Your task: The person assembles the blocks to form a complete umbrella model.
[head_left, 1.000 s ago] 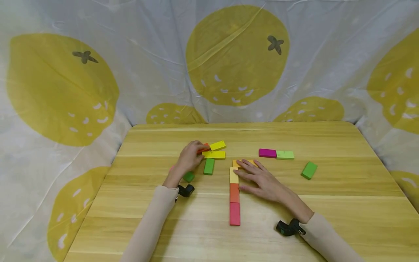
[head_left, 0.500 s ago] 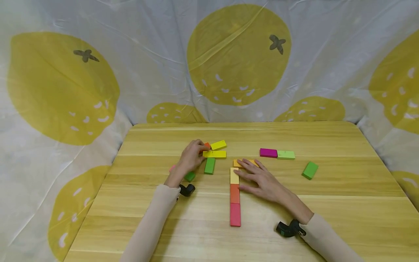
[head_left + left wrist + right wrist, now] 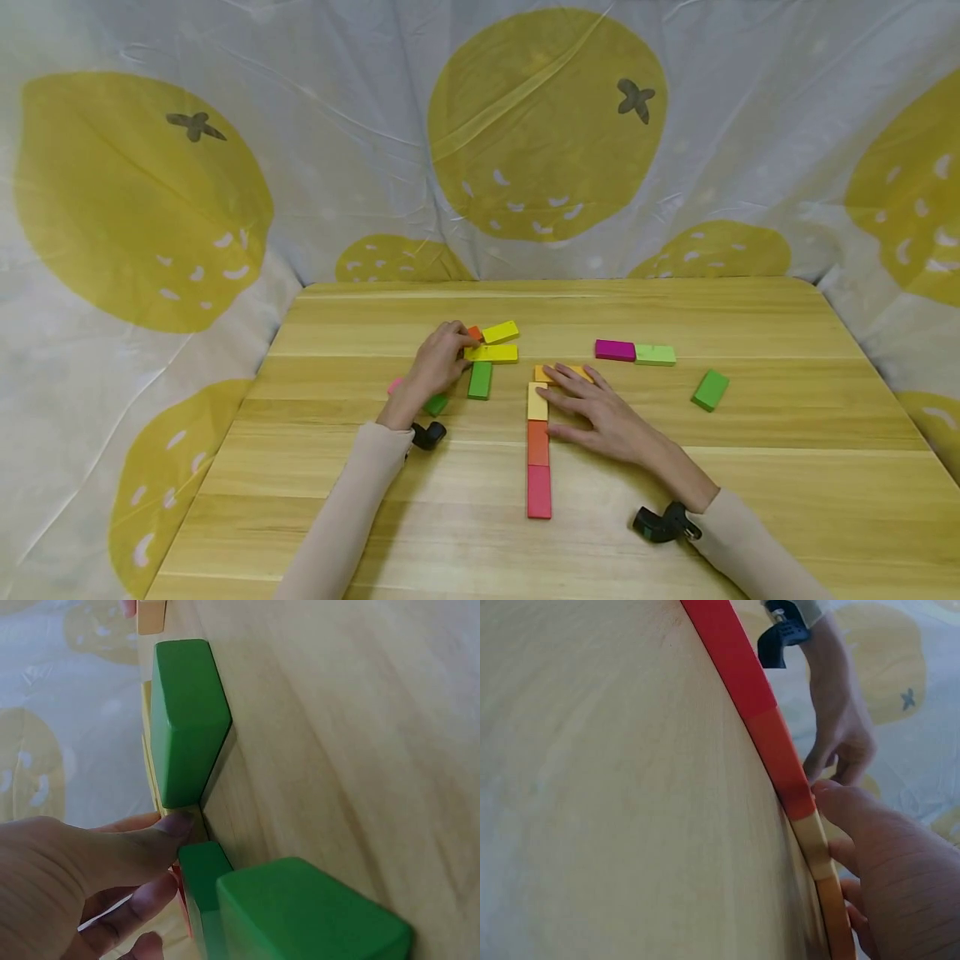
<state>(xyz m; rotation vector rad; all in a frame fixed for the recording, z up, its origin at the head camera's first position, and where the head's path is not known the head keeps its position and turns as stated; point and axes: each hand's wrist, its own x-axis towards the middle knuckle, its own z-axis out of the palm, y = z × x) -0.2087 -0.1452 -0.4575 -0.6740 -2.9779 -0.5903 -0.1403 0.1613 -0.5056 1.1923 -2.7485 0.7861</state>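
On the wood-grained table (image 3: 465, 533), left of its middle, we see one yellow piece (image 3: 495, 354), long, smooth and rectangular. The left hand (image 3: 436, 360) pinches its left end between thumb and finger. The right hand (image 3: 606, 423) lies with fingers spread, grasping nothing, along a straight column: one cream block (image 3: 536, 408), one orange-red block (image 3: 537, 442), one red block (image 3: 539, 492). From the head view we count three green blocks (image 3: 480, 381).
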